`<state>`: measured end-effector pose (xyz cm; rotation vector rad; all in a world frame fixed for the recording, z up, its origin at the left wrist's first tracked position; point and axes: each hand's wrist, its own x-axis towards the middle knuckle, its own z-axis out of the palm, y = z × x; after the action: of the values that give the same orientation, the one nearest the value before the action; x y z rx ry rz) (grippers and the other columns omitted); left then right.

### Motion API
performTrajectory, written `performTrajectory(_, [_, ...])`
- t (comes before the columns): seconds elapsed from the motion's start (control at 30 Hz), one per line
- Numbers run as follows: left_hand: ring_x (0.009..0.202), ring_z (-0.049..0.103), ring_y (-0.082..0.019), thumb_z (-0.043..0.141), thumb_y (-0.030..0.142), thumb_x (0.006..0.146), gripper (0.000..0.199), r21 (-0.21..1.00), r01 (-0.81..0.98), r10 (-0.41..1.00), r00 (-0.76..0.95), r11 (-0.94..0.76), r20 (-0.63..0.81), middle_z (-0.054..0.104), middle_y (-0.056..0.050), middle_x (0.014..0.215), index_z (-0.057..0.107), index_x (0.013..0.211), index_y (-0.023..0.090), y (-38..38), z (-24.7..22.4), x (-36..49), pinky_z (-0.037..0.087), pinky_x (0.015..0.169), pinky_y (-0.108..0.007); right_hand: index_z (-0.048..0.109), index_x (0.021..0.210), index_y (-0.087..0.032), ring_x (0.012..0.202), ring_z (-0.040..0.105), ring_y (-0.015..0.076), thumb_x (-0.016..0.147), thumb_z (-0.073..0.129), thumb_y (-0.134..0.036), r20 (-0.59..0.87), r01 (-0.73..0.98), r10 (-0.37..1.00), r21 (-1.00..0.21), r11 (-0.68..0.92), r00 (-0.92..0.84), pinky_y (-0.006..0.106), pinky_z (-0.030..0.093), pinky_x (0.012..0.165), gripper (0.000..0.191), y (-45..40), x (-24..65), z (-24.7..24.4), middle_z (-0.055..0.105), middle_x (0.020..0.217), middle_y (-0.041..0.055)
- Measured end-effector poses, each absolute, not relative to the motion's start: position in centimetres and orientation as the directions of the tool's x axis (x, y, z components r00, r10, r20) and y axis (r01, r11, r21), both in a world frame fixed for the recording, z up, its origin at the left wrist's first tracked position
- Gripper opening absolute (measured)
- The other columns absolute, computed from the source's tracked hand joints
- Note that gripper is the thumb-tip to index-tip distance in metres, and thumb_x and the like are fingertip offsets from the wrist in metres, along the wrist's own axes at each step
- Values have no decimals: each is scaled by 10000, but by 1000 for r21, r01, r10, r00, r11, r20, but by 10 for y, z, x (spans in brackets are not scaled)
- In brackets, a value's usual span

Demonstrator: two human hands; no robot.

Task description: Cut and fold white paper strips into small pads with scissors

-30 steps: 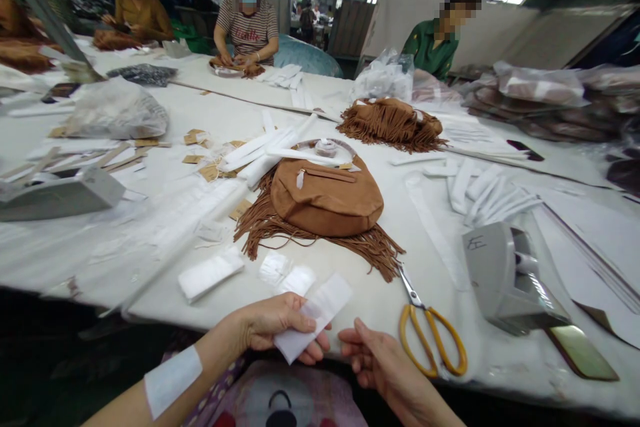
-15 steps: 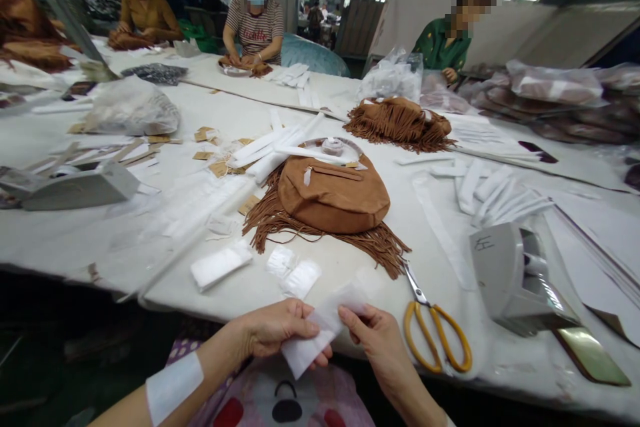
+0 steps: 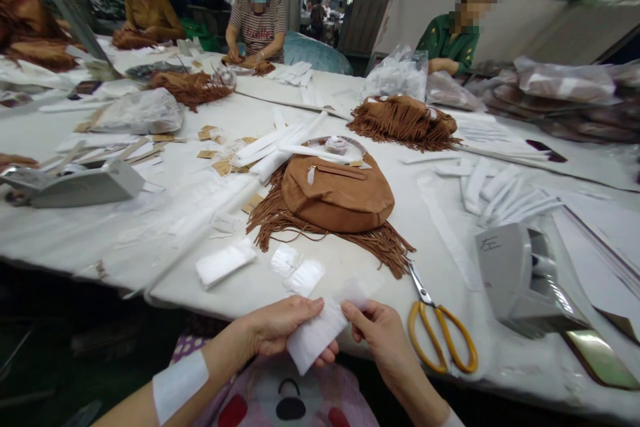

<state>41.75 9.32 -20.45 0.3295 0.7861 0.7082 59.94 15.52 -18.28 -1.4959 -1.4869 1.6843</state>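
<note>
A thin white sheet (image 3: 317,337) is held between both hands at the table's front edge. My left hand (image 3: 285,327) grips its left part, thumb on top and fingers beneath. The right end is pinched by my right hand (image 3: 373,327). Just beyond lie small white packets (image 3: 299,270) and a folded white stack (image 3: 226,263). Farther back, a brown bag (image 3: 337,193) with fringe rests on the white table (image 3: 360,259). Scissors with yellow handles (image 3: 440,337) lie right of my right hand.
Tape dispensers stand at right (image 3: 515,273) and left (image 3: 87,183). Another fringed bag (image 3: 404,121), paper strips (image 3: 500,193) and plastic-wrapped bundles (image 3: 565,83) lie farther back. Three people are across the table, one in a striped shirt (image 3: 257,23).
A brown fringed item has appeared at the back left, and a hand shows by the left dispenser. My left thumb has shifted up along the sheet. The view has moved slightly.
</note>
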Motion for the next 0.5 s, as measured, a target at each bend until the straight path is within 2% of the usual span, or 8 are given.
performTrajectory(0.13, [691, 678, -201, 591, 704, 713, 694, 539, -436, 692, 496, 721, -524, 704, -153, 797, 654, 954, 57, 97, -203, 416, 537, 639, -308, 621, 598, -145, 453, 389, 94, 653, 730, -565, -435, 316, 840, -886, -338, -323, 258, 266, 492, 437, 157, 602, -185, 495, 446, -33])
performTrajectory(0.33, [569, 621, -128, 749, 546, 627, 479, 654, -362, 745, 390, 664, -541, 669, -40, 682, 630, 795, 113, 106, -197, 421, 469, 544, -216, 578, 540, -162, 450, 378, 95, 666, 711, -552, -427, 338, 846, -885, -319, -320, 262, 267, 489, 431, 156, 600, -187, 492, 434, -32])
performTrajectory(0.43, [512, 597, -129, 732, 499, 620, 407, 708, -296, 767, 284, 641, -576, 649, -22, 613, 608, 724, 126, 113, -199, 430, 431, 485, -210, 579, 550, -172, 455, 399, 110, 692, 682, -564, -410, 380, 851, -882, -279, -328, 269, 297, 489, 429, 158, 598, -186, 498, 442, -27])
performTrajectory(0.5, [503, 602, -146, 690, 459, 648, 346, 723, -252, 765, 238, 644, -598, 649, -30, 585, 606, 706, 129, 118, -201, 435, 413, 460, -212, 623, 633, -174, 489, 468, 142, 740, 622, -585, -378, 449, 865, -869, -209, -330, 284, 360, 514, 425, 164, 606, -184, 560, 505, 1])
